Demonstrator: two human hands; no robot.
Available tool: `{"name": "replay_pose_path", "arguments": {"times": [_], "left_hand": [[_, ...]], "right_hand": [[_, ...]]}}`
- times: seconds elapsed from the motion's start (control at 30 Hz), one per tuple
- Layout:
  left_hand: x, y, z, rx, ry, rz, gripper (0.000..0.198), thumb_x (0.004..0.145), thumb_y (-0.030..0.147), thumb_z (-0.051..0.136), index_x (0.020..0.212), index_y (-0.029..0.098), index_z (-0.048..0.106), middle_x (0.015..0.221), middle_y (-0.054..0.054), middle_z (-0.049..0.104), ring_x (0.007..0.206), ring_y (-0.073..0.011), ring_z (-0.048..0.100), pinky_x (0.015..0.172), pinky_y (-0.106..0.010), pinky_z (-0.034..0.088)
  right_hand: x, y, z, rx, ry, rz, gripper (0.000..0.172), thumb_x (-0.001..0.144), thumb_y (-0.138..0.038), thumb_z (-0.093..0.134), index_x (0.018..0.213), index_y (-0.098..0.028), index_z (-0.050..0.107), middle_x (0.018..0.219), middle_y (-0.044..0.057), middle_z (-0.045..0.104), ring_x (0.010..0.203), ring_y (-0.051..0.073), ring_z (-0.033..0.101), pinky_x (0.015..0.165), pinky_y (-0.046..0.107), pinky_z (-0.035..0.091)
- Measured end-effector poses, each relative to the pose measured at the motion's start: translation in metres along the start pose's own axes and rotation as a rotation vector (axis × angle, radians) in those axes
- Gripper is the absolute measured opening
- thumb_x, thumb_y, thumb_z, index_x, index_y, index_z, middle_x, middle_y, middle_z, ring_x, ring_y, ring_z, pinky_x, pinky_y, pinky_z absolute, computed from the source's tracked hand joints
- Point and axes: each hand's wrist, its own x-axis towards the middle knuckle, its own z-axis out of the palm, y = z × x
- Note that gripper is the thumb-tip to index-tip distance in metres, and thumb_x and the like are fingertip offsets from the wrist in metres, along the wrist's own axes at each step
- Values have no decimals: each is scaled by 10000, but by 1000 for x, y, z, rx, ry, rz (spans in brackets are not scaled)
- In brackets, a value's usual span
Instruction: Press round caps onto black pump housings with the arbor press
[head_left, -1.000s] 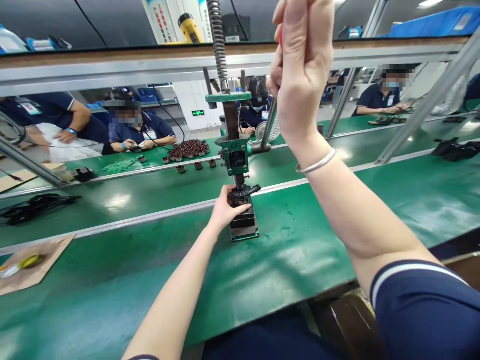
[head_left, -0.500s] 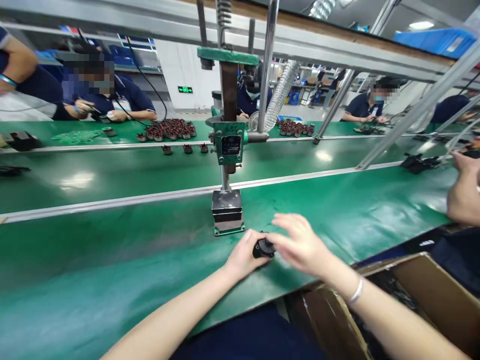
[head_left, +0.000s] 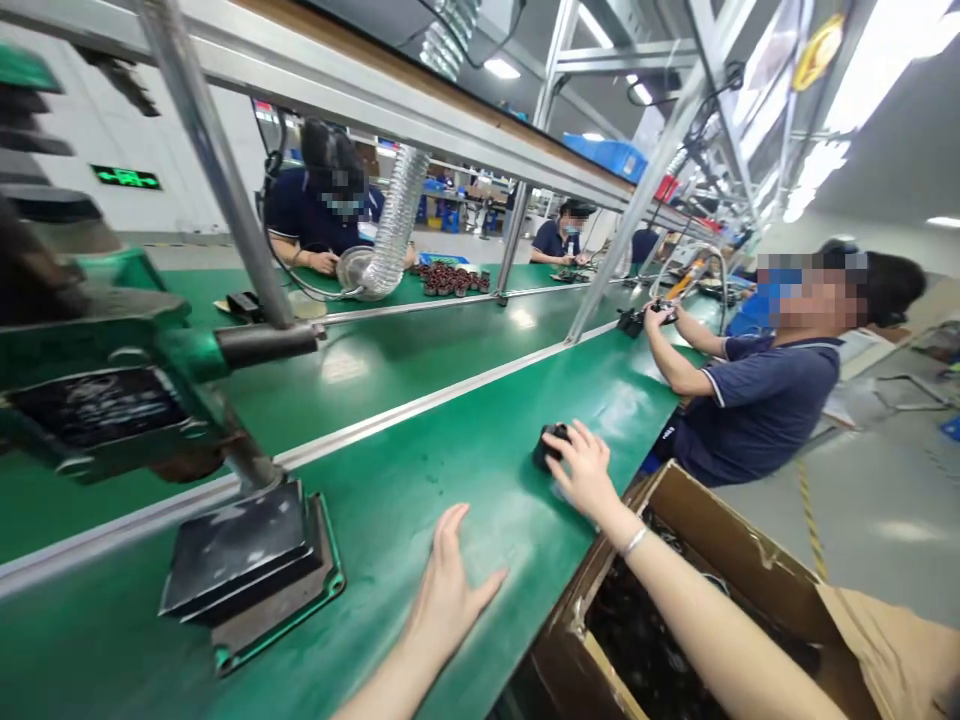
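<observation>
My right hand [head_left: 586, 472] reaches out to the right and has its fingers on a small black part [head_left: 547, 444] that rests on the green table [head_left: 450, 440]. Flat on the same table, palm down with fingers apart, lies my left hand [head_left: 448, 592], holding nothing. A green hand press [head_left: 105, 370] with a dark block base [head_left: 240, 560] stands to the left of my left hand, its base bare.
A cardboard box [head_left: 720, 560] with dark parts inside sits below the table edge under my right arm. A seated person [head_left: 757, 390] works further along on the right. Across the belt, other people sit near a pile of brown parts [head_left: 450, 280].
The black part left the press base, came toward me, then moved right in my right hand. My left hand let go and lies flat. The view swung right.
</observation>
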Motion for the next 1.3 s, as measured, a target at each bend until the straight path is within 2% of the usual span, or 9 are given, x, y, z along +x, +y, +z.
{"name": "replay_pose_path", "arguments": {"times": [0.17,0.27,0.4,0.53,0.67,0.77,1.03,1.2,1.3], "left_hand": [[0,-2,-4,68,-46,9,675,805,353,625,1365,266,258,1376,-147,448,1266,-329,523,1030,-564,473],[1,-1,-6,96,-42,10,617,827,381,596,1346,254,287,1347,-145,478,1234,-319,554,1004,-545,502],[4,-1,-8,121,-52,32,556,839,405,577,1314,233,346,1311,-141,509,1210,-311,568,999,-531,508],[8,0,-12,100,-64,53,536,826,452,584,1267,199,412,1244,-135,537,1165,-314,577,1008,-546,488],[13,3,-14,65,-96,45,578,800,493,609,1261,192,432,1221,-127,540,1159,-311,563,1037,-545,462],[14,5,-15,54,-119,13,587,786,506,624,1252,197,445,1226,-124,544,1166,-315,559,1040,-548,459],[14,8,-15,63,-124,4,564,785,489,634,1228,192,453,1192,-117,570,1135,-303,584,1021,-535,483],[14,9,-16,58,-128,-12,517,799,487,611,1198,193,464,1178,-115,586,1122,-298,598,1018,-529,485],[13,8,-17,45,-140,-15,490,807,479,601,1185,199,467,1170,-111,592,1110,-295,608,1007,-527,492]], "right_hand": [[68,99,15,-10,21,338,546,871,-482,462,1368,-259,420,1432,69,294,1393,230,249,1164,503,305],[69,125,23,13,75,482,612,901,-490,404,1414,-166,323,1394,110,319,1350,171,318,1181,432,341],[7,143,25,19,62,593,590,898,-478,422,1388,-158,347,1373,95,350,1330,140,345,1191,388,348],[-109,162,9,-68,-28,879,607,909,-456,402,1421,-153,279,1410,105,291,1372,163,292,1212,419,316],[-217,155,-1,-55,-362,1061,665,878,-499,460,1411,-138,296,1376,115,337,1332,161,348,1181,411,362],[-257,133,9,55,-628,1014,673,864,-520,479,1396,-136,329,1364,112,360,1319,149,367,1181,396,366],[-232,106,44,143,-951,895,670,853,-542,485,1369,-133,361,1362,108,353,1331,158,344,1198,418,329],[-227,104,21,179,-1061,865,679,861,-545,466,1391,-144,328,1379,110,330,1330,160,342,1196,420,335],[-233,95,4,286,-1189,799,687,859,-551,469,1397,-150,319,1359,111,354,1259,135,413,1121,367,429]]}}
